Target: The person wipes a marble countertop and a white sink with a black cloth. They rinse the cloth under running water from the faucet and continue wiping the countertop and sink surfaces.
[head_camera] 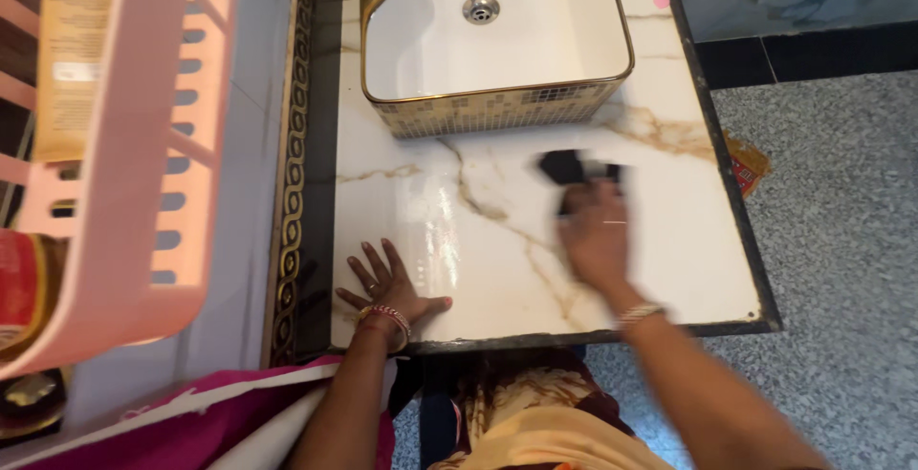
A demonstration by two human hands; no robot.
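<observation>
My left hand (390,284) lies flat, fingers spread, on the near left part of the white marble counter (688,240). My right hand (595,237) is blurred with motion over the counter's middle right and grips a dark cloth or sponge (566,166) that presses on the marble. Bangles circle both wrists. The counter surface between my hands shines as if wet.
A white basin with a gold mosaic rim (497,111) and a metal drain (481,8) sits at the back of the counter. A pink plastic rack (158,145) holding bottles hangs at the left. Grey speckled floor (832,269) lies to the right, with a small orange wrapper (748,166).
</observation>
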